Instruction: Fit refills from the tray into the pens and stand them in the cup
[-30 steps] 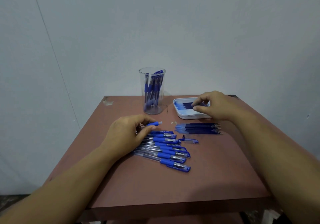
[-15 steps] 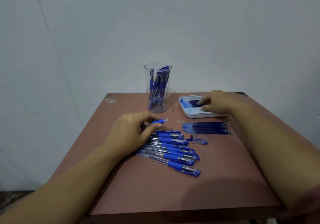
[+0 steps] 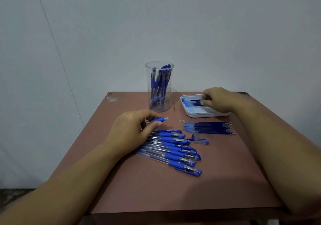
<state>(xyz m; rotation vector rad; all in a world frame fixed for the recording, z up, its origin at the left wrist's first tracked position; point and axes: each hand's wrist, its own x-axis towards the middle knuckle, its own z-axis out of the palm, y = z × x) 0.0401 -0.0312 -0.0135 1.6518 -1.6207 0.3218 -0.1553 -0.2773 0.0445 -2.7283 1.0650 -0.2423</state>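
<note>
left hand [image 3: 132, 130] low over the pen row [image 3: 175, 149] on the bench [image 3: 156, 190], grip pinching a pen barrel [image 3: 159, 120] | right hand [image 3: 219, 100] reaches into the white tray [image 3: 199, 115], fingers curled onto the refills [image 3: 195, 102], grip state unclear | cup [image 3: 159, 89] behind left hand

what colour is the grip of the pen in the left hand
Blue: the rubber grip of the clear pen in the left hand, best in the head view.
</note>
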